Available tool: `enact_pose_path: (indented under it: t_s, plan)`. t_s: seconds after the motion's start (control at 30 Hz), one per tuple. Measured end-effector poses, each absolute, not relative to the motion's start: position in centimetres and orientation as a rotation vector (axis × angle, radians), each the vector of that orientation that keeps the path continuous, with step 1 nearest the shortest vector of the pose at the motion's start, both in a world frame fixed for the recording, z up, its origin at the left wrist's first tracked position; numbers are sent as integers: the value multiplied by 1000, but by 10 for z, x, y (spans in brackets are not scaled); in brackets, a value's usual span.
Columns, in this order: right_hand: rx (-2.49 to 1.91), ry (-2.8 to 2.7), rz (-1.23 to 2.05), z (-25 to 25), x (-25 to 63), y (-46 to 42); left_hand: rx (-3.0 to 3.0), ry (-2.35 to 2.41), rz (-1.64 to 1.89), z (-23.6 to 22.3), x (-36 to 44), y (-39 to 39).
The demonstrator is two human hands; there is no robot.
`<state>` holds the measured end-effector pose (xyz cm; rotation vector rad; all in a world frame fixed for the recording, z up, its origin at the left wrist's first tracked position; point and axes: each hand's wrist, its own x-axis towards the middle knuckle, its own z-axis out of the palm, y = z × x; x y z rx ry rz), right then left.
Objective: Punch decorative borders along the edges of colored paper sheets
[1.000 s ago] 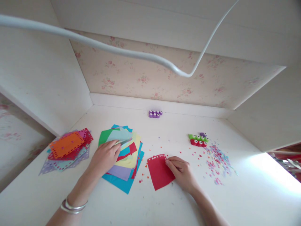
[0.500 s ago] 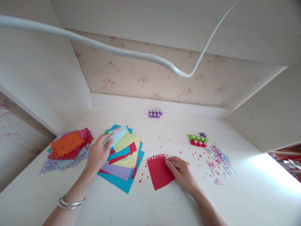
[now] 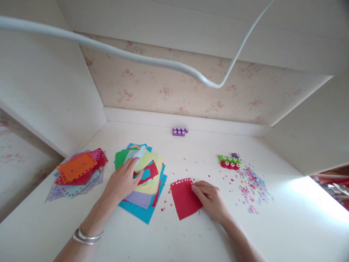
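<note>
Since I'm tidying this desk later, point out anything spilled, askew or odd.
The confetti looks spilled: it lies loose on the desk, right of the right hand, with stray bits beside the red sheet. The pile of coloured papers under the left hand is askew, its sheets fanned at different angles.

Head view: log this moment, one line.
left hand: touching multicoloured paper-sheet stack | right hand: touching red paper sheet, holes along far edge | beyond: small purple rounded pieces, clustered
</note>
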<state>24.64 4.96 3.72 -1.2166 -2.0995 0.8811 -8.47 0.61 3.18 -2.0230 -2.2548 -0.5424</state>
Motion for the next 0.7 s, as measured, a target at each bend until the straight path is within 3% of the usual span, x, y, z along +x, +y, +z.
enact_pose_path:
  t_s: [0.7]
  plan:
    - [-1210,-2104,889,36,247,49,-1966,-2447,-706,33,-99,13]
